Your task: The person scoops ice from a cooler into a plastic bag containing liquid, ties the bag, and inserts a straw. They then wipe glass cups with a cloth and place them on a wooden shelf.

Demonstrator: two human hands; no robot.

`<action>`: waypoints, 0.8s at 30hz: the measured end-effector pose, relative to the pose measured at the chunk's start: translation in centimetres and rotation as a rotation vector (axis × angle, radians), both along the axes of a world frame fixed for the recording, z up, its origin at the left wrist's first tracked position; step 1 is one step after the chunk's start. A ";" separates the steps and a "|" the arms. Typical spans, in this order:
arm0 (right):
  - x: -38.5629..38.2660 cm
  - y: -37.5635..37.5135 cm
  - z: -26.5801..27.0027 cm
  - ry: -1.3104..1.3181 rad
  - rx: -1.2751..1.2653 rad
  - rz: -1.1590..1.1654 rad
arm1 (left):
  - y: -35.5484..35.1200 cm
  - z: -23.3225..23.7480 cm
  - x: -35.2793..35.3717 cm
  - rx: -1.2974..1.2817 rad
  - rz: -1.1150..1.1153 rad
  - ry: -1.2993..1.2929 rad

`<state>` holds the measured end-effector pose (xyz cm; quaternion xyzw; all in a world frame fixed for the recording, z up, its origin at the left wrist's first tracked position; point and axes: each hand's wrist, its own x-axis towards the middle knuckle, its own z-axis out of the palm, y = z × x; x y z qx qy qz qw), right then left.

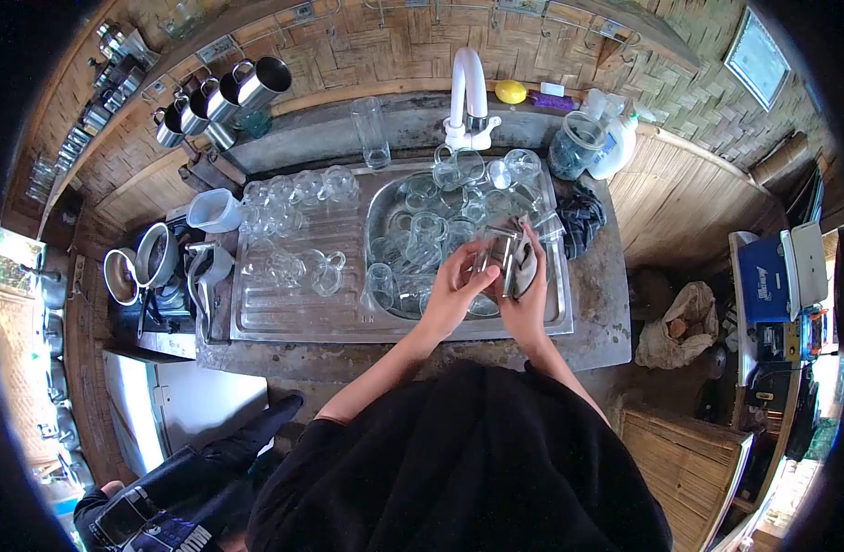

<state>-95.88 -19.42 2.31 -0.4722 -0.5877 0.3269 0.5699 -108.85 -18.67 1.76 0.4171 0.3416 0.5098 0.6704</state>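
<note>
Over the front right of the sink basin, my left hand [457, 287] is closed around a clear glass [497, 256]. My right hand [527, 299] is closed on a grey, soft-looking scrubbing pad [525, 267] pressed against the side of that glass. Fingers partly hide both things, and I cannot make out the pad's exact kind. Below and around my hands, the steel sink [374, 207] is crowded with clear glass mugs [427, 232]. A white faucet [468, 92] stands behind the basin. More glass mugs [323, 272] stand on the ridged drainboard [284, 322] to the left.
A tall glass [370, 133] stands behind the drainboard, and a plastic tub [214, 212] at its left. At back right are a glass jar [577, 145], a white bottle [615, 149] and a black plastic bag [583, 219]. Another person's leg [229, 460] shows at lower left.
</note>
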 end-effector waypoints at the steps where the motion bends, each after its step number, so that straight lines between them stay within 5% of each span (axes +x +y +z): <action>1: 0.1 0.0 0.0 0.003 -0.002 0.000 | 0.0 -0.2 0.1 0.003 0.042 0.024; 5: 0.1 -0.9 0.3 -0.611 0.228 -0.017 | 0.0 -1.4 0.6 -0.028 0.167 0.058; 13: 0.1 1.2 -0.2 -0.010 0.058 0.020 | 0.3 0.8 -0.6 -0.204 -0.087 -0.100; 15: 0.4 0.9 0.0 -0.175 0.112 -0.085 | 0.7 -0.5 -0.3 -0.249 -0.067 -0.087; 18: 1.0 0.8 0.0 -0.378 0.186 -0.232 | -0.1 -1.5 1.4 0.044 0.126 0.182; 21: 0.5 0.0 0.6 -0.458 0.209 -0.231 | -0.9 -1.9 1.7 -0.025 0.119 0.139; 24: 0.6 0.4 0.4 -0.274 0.109 -0.131 | 0.1 -1.7 0.5 -0.075 -0.030 -0.042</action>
